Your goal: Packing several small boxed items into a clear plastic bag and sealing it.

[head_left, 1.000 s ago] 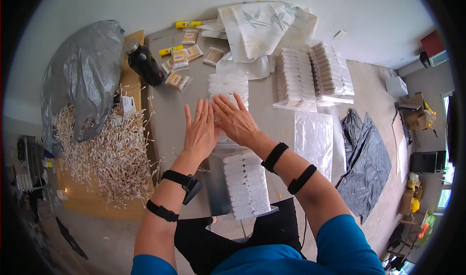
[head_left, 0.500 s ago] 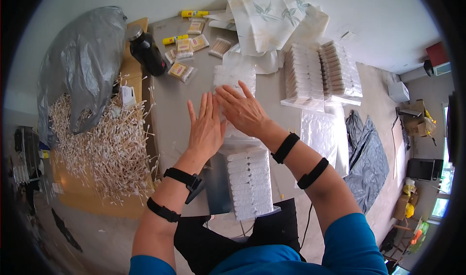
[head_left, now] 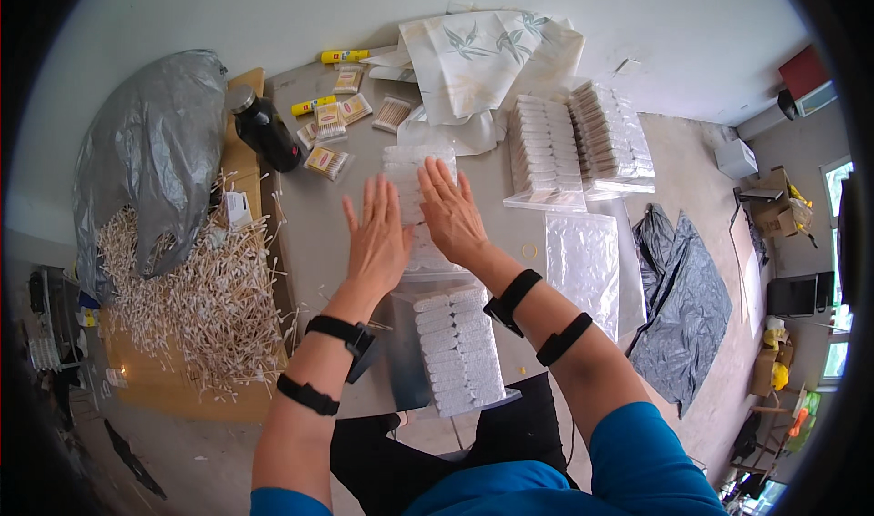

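A clear plastic bag of white cotton swab packs (head_left: 421,155) lies flat in the middle of the table. My left hand (head_left: 378,238) rests along its left side, fingers stretched out and nothing held. On its right side lies my right hand (head_left: 452,220), also flat with fingers extended. The two hands stand a little apart and cover part of the bag. Nearer to me, at the table's front edge, is another bagged block of cotton swab packs (head_left: 458,352), laid in two rows.
Loose cotton swabs (head_left: 196,298) are heaped on cardboard at left beside a grey plastic bag (head_left: 150,152). A black bottle (head_left: 265,129), small swab packs (head_left: 330,123) and yellow glue sticks (head_left: 314,106) stand behind. Filled bags (head_left: 612,138) and a flat clear bag (head_left: 583,257) lie right.
My right hand has shifted away from the left, so the fingertips no longer meet over the bag. The left hand stays at the bag's left side. The whole view has shifted slightly.
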Demonstrator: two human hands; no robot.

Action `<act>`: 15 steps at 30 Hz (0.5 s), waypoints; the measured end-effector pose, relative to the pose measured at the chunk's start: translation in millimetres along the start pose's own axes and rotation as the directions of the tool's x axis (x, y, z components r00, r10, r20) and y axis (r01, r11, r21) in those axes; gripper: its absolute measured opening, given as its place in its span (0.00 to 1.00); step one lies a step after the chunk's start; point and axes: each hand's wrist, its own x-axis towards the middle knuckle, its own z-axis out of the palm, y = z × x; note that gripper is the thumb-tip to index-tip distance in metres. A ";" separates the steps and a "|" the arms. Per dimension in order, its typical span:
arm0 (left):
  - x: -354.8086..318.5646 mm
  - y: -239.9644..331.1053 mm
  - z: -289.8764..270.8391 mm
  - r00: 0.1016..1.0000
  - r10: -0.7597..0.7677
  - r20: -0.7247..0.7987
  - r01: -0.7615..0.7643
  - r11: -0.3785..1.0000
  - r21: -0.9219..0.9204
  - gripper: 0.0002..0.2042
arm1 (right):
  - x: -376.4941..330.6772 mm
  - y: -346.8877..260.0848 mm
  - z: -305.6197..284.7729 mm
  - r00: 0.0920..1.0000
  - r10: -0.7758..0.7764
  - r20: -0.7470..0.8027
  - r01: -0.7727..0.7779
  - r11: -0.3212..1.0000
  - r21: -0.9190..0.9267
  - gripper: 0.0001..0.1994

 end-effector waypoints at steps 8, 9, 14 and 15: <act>24.3 -18.0 9.9 0.991 0.077 0.114 -0.073 0.997 -0.041 0.38 | 4.1 9.5 0.1 0.997 0.017 0.072 -0.010 0.996 -0.090 0.28; 32.2 -20.6 6.5 0.991 0.097 0.090 -0.096 0.995 -0.025 0.38 | 6.8 10.3 1.6 0.997 0.023 0.068 -0.016 0.995 -0.102 0.29; 37.6 -22.6 13.4 0.991 0.110 0.071 -0.115 0.990 0.076 0.37 | 10.6 18.7 6.8 1.000 -0.003 0.015 0.005 0.992 -0.129 0.30; 38.7 -22.5 13.2 0.989 0.145 0.016 -0.146 0.984 0.103 0.36 | 12.0 20.0 7.5 1.000 -0.001 0.020 0.003 0.992 -0.126 0.30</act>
